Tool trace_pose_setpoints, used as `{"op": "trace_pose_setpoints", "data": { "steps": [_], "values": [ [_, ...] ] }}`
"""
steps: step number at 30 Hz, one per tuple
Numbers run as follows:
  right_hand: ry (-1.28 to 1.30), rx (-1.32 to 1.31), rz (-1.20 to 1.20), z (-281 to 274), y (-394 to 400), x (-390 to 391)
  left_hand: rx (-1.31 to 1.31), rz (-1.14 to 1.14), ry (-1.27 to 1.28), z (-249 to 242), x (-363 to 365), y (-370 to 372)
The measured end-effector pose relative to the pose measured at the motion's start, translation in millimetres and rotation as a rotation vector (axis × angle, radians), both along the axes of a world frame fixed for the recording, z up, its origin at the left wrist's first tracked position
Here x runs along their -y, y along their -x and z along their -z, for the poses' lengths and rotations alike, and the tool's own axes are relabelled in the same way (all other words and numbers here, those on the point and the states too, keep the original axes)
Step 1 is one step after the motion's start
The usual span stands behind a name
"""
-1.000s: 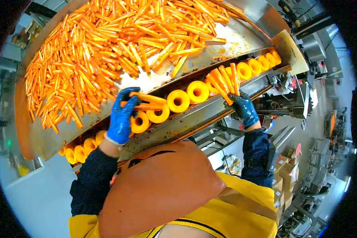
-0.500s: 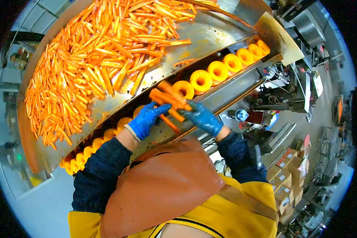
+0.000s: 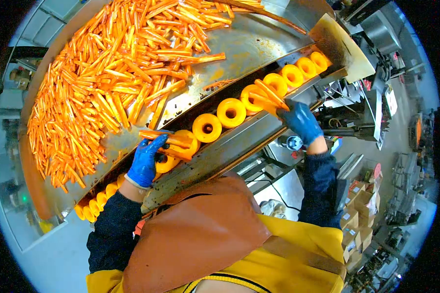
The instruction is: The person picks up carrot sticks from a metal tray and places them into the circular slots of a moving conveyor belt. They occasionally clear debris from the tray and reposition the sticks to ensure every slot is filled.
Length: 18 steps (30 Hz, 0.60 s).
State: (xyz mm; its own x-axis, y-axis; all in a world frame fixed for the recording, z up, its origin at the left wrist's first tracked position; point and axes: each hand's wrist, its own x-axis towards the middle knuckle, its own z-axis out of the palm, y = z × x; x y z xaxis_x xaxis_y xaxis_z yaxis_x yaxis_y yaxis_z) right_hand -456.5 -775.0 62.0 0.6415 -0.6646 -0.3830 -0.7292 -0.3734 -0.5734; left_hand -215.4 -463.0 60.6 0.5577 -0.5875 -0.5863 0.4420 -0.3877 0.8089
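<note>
The left hand (image 3: 145,160), gloved, is closed around a few sticks (image 3: 177,140) left of the centre of the frame; their free ends lie across the rings. The right hand (image 3: 302,122), right of centre, pinches more sticks (image 3: 270,93) by their near ends with fingers bent, the far ends over other rings; blur hides the exact count. Half a second ago the hands were together over a bundle mid-frame; now they are well apart, so the sticks in hand are split in two. Under them the rings (image 3: 199,121) run in a row from lower left to upper right. Beyond, the pile (image 3: 117,73) fills the upper left of the pan (image 3: 254,41). The apron (image 3: 195,234) covers the lower middle.
</note>
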Motion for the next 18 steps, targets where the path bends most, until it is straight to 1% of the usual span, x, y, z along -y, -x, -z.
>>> {"op": "trace_pose_setpoints", "data": {
  "steps": [1, 2, 3, 4, 6, 7, 8, 10, 11, 12, 14, 15, 16, 18],
  "values": [
    [0.004, -0.002, 0.005, 13, -1, 9, 0.066, 0.027, -0.015, -2, 0, 0],
    [0.287, 0.065, -0.102, 36, -1, 20, 0.134, 0.054, -0.03, -3, -1, 0],
    [0.57, 0.13, -0.211, 38, -7, 22, 0.143, 0.075, -0.048, -3, -3, -1],
    [0.576, 0.128, -0.21, 35, -8, 23, 0.142, 0.077, -0.043, -4, -3, -2],
    [0.718, -0.025, -0.127, 27, -13, 20, 0.129, 0.078, -0.077, -8, -6, -3],
    [0.823, 0.063, -0.157, 30, -12, 20, 0.104, 0.053, -0.066, -5, -11, -6],
    [0.818, 0.064, -0.165, 27, -15, 17, 0.101, 0.046, -0.07, -5, -13, -6],
    [0.735, 0.026, -0.324, 10, -22, 3, 0.115, -0.045, 0.002, -11, -16, -6],
    [0.769, 0.137, -0.392, 22, -24, 0, 0.157, -0.038, 0.021, -15, -16, -7],
    [0.745, 0.055, -0.45, 29, -28, -6, 0.154, -0.045, 0.014, -12, -17, -8],
    [0.631, -0.039, -0.572, 48, -45, -17, 0.243, -0.016, 0.089, -5, -21, -11],
    [0.628, -0.035, -0.583, 47, -48, -18, 0.214, -0.026, 0.042, -8, -23, -12],
    [0.64, 0.026, -0.519, 44, -49, -19, 0.213, -0.04, 0.035, -11, -25, -12],
    [0.673, 0.137, -0.438, 38, -44, -15, 0.306, 0.029, 0.076, -20, -29, -12]
  ]
}}
